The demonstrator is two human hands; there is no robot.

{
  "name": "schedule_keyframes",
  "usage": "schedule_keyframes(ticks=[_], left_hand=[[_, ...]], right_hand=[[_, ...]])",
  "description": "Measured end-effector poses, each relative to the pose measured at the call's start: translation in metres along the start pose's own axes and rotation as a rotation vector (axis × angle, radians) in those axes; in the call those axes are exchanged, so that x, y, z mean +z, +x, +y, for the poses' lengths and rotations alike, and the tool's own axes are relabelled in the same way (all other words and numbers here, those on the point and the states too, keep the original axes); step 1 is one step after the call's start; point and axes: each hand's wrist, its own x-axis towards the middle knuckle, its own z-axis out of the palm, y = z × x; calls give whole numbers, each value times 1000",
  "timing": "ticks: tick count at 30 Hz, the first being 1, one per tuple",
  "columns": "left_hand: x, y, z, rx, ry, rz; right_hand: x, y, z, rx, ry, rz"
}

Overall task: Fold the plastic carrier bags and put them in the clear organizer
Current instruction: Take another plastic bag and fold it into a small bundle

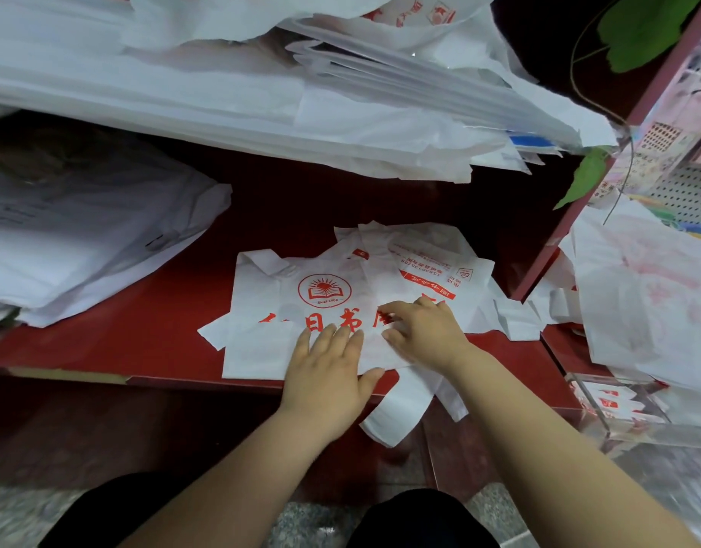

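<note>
A white carrier bag [270, 306] with a red book logo and red characters lies flat on the red shelf [143, 334]. My left hand [329, 369] rests flat on its lower part, fingers spread. My right hand [424, 330] presses on its right side with the fingers bent, pinching the plastic. A second printed bag [424, 255] lies partly under it at the back right. The clear organizer [617, 413] stands at the right edge with folded bags inside.
Thick stacks of white bags [222, 85] fill the shelf above, and another pile [84, 239] lies at the left. Loose bags [637, 294] hang at the right by a red upright [602, 172]. Green leaves [586, 176] dangle there.
</note>
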Motion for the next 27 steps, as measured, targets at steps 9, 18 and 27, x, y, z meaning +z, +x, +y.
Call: schedule_keyframes(ticks=[9, 18, 27], left_hand=[[5, -30, -29, -56, -11, -17], [13, -38, -47, -95, 34, -7], [17, -39, -60, -39, 108, 32]], right_hand=[[4, -10, -3, 54, 19, 51], [9, -21, -20, 143, -182, 225], [28, -37, -48, -16, 86, -56]])
